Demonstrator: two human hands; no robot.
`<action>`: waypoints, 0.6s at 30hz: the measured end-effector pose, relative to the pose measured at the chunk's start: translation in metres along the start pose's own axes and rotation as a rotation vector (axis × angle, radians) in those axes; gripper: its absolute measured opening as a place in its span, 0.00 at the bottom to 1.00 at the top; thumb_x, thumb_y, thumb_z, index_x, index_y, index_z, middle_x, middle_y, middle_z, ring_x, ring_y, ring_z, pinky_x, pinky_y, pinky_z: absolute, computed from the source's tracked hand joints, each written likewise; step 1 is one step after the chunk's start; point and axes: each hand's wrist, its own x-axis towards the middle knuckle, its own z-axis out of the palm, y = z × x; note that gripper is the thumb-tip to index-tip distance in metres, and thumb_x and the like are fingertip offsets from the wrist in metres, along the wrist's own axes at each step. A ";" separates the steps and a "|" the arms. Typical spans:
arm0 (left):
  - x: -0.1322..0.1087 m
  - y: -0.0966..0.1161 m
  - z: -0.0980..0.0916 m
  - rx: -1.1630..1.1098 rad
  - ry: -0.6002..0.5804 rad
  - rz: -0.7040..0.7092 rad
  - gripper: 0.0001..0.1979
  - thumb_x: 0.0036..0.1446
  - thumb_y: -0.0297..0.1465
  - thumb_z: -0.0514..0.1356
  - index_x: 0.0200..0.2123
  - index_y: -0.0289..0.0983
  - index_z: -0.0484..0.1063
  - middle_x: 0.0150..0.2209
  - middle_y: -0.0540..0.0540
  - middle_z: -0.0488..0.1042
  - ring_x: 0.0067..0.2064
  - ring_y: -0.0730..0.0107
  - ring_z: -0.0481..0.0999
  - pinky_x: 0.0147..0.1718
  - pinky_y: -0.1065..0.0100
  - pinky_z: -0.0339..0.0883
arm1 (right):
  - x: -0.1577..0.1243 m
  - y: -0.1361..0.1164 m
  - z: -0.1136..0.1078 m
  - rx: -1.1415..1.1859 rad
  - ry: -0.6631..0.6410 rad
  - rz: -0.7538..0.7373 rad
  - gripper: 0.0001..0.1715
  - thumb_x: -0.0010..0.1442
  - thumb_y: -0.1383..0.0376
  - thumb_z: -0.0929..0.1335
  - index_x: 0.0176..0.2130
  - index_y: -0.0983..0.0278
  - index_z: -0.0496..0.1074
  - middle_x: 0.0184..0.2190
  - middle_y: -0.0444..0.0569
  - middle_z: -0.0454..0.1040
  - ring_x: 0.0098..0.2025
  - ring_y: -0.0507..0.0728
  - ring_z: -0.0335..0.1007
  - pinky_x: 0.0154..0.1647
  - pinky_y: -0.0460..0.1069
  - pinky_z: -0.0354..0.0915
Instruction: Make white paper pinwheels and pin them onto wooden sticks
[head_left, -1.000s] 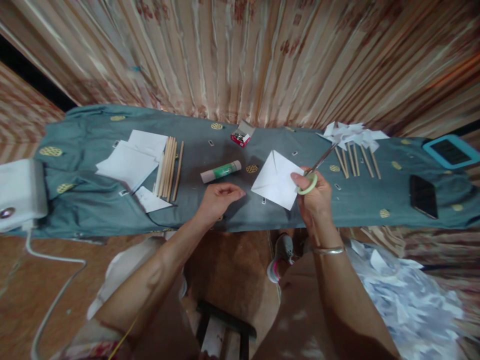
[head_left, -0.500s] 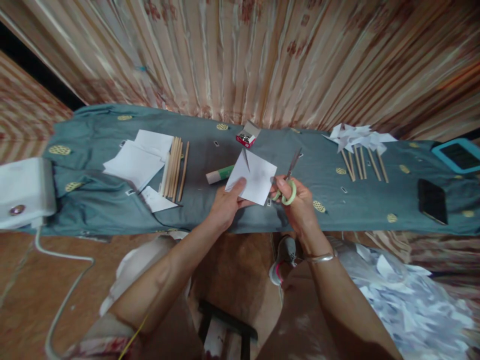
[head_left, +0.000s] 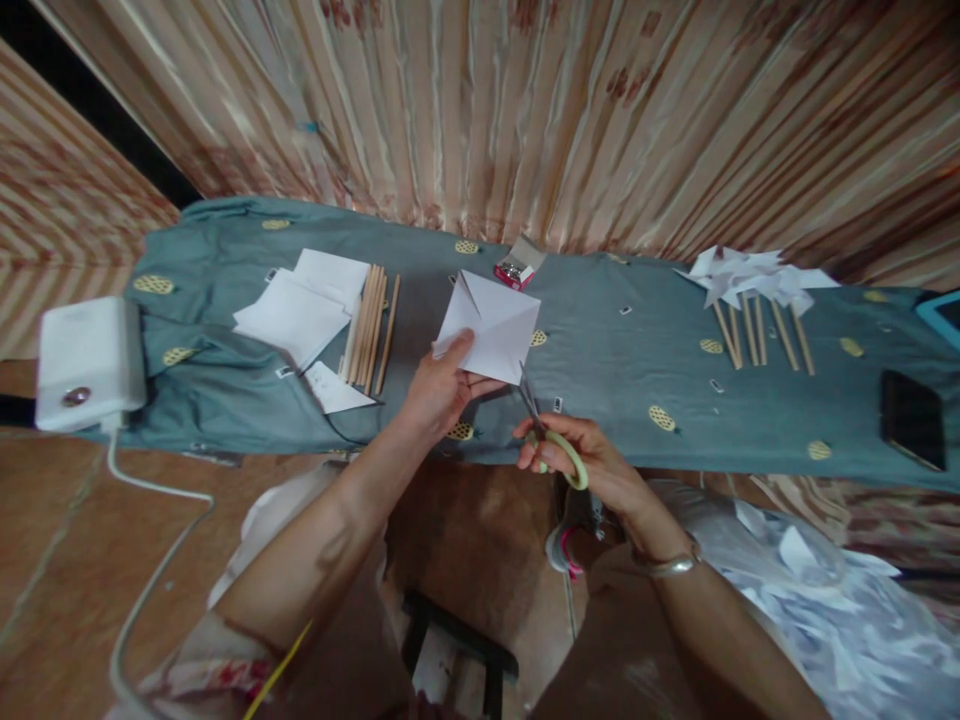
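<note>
My left hand grips a square sheet of white paper by its near left edge, thumb on top. A slit runs inward from the sheet's upper left corner. In my right hand is a pair of scissors with pale green handles. Their blades point up at the sheet's near corner and appear to meet the paper there. The glue stick seen earlier is hidden, apparently behind the sheet. Just beyond the paper lies an open small red box of metal pins or tacks.
Left on the teal cloth lie white paper squares, wooden sticks and a cut paper piece. A white device stands beyond. Rightward are paper pinwheels on sticks and a phone. A clear bag of paper sits below.
The scissors have swung down and left from beside the sheet to its near corner. My left hand has turned the sheet a little and shifted it. The view has moved slightly left.
</note>
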 end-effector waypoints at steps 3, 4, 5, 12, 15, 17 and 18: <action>0.000 -0.002 0.001 -0.007 -0.008 -0.004 0.12 0.61 0.32 0.59 0.45 0.32 0.71 0.37 0.41 0.80 0.36 0.63 0.81 0.48 0.51 0.73 | 0.000 0.000 -0.001 0.012 0.014 0.006 0.27 0.47 0.46 0.75 0.38 0.63 0.76 0.25 0.45 0.76 0.26 0.49 0.67 0.27 0.45 0.63; 0.000 -0.002 0.001 -0.011 -0.011 -0.008 0.11 0.60 0.32 0.60 0.44 0.32 0.71 0.36 0.42 0.80 0.36 0.63 0.81 0.48 0.51 0.74 | 0.000 0.000 -0.001 0.009 0.017 0.009 0.27 0.46 0.46 0.75 0.38 0.63 0.76 0.25 0.44 0.76 0.26 0.49 0.67 0.27 0.45 0.63; 0.000 -0.003 0.002 -0.016 -0.013 -0.012 0.11 0.60 0.31 0.60 0.44 0.32 0.71 0.36 0.42 0.80 0.35 0.63 0.81 0.47 0.50 0.74 | 0.001 0.000 -0.002 0.005 0.019 0.011 0.27 0.46 0.46 0.75 0.37 0.63 0.76 0.25 0.44 0.76 0.25 0.49 0.67 0.27 0.45 0.63; -0.001 -0.005 0.004 -0.024 0.003 -0.022 0.09 0.61 0.31 0.59 0.42 0.32 0.71 0.35 0.42 0.79 0.35 0.63 0.80 0.46 0.49 0.74 | 0.002 0.003 -0.003 -0.022 0.026 -0.001 0.24 0.47 0.48 0.76 0.36 0.63 0.76 0.24 0.44 0.75 0.25 0.49 0.66 0.26 0.44 0.62; -0.002 -0.006 0.005 -0.017 0.010 -0.024 0.09 0.61 0.30 0.59 0.42 0.31 0.71 0.35 0.42 0.79 0.35 0.64 0.80 0.47 0.50 0.74 | 0.003 0.005 -0.004 -0.024 0.028 -0.019 0.23 0.47 0.50 0.76 0.36 0.63 0.76 0.24 0.43 0.74 0.25 0.48 0.66 0.25 0.44 0.61; -0.002 -0.007 0.005 -0.016 0.006 -0.024 0.09 0.61 0.31 0.59 0.43 0.31 0.71 0.35 0.42 0.79 0.35 0.64 0.81 0.47 0.50 0.74 | 0.004 0.006 -0.004 -0.024 0.032 -0.019 0.23 0.46 0.50 0.76 0.35 0.63 0.76 0.24 0.43 0.74 0.25 0.49 0.66 0.25 0.44 0.61; -0.002 -0.007 0.004 -0.015 0.002 -0.023 0.10 0.60 0.31 0.60 0.43 0.31 0.71 0.36 0.42 0.79 0.35 0.64 0.81 0.48 0.49 0.73 | 0.004 0.006 -0.004 -0.025 0.035 -0.018 0.22 0.46 0.50 0.77 0.35 0.63 0.76 0.24 0.43 0.74 0.25 0.49 0.66 0.25 0.44 0.61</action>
